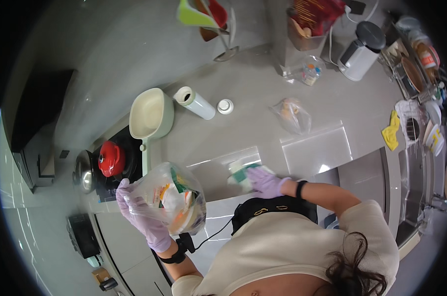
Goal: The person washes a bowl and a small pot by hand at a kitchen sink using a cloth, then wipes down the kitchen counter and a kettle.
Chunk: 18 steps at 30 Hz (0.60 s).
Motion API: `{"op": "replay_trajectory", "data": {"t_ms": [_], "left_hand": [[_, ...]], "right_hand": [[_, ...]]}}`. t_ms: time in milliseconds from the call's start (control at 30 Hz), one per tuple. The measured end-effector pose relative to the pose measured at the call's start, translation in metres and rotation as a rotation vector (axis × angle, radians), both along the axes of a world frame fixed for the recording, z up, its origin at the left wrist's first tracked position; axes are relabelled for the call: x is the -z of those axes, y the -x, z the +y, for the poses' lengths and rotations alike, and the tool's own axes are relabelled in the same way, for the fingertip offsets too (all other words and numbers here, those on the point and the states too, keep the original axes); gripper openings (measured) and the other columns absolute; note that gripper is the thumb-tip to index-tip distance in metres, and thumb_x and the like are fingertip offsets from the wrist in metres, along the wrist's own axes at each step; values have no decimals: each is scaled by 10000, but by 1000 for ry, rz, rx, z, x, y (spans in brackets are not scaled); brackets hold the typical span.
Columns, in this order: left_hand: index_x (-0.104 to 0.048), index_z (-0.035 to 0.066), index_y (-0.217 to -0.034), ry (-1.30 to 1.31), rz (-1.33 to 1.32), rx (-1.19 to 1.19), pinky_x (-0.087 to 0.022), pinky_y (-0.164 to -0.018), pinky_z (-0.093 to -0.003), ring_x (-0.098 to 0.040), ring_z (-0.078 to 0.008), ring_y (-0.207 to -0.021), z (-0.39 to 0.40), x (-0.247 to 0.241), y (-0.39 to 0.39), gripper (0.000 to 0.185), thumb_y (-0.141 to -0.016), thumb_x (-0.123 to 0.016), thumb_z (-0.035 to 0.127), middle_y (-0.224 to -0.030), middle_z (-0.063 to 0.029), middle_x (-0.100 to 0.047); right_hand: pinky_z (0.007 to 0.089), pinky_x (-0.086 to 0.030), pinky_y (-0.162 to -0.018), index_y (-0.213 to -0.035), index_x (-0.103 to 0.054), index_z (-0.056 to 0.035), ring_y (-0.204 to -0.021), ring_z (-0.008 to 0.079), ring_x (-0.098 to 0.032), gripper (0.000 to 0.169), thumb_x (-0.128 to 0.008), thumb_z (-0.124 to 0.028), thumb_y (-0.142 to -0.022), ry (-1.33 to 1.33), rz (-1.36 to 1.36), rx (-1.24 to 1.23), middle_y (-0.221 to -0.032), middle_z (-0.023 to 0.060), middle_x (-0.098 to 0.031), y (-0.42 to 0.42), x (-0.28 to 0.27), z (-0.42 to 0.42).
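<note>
My left hand (140, 211), in a lilac glove, grips a clear plastic bag (164, 174) by its gathered side. Packets and wrappers show through the plastic; the bag hangs before the counter's front edge. In a matching glove, my right hand (263, 182) presses on a green and white cloth (242, 174) near that edge, its fingertips over the cloth. Beyond the cloth, a knotted clear bag with tan pieces (290, 110) lies on the grey counter (238, 135).
A pale green pan (152, 113), a white bottle without its lid (195, 103) and a round white lid (225, 106) stand farther back. Left is a red pot (111, 159) on the black hob. An electric kettle (360, 53), yellow cloth (391, 131) and sink (408, 185) are right.
</note>
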<state>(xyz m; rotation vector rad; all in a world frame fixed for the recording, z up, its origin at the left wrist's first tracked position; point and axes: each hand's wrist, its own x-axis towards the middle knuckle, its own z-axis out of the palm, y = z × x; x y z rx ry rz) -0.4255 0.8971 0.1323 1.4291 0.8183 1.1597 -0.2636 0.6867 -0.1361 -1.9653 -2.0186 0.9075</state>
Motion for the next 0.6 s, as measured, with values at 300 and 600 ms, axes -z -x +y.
{"op": "replay_trajectory", "data": {"t_ms": [300,600], "left_hand": [[-551,34,-1033,21,-13,-35,-473,-743,-261,-556,-107,-822,70,34,21,260,-937,-521,274,-859,-22,-582],[-580,-2,-950,-93,66,-16,-449,-843,-272,-571,-122,-886,104,52,-9,142,-941,-476,94,-961,-64,-616]], "right_hand": [[383,-108,-1129,-1318,-437,-69,-1371,277,-182,521,-454,-369,-892,-268,-100,150,-1459,129,-265,-76,40,124],[356,-436,-926,-1252,-478,-126,-1150,307,-467,573,-646,-350,-752,-104,154,943,-1302,114,-449,-150,-41,167]]}}
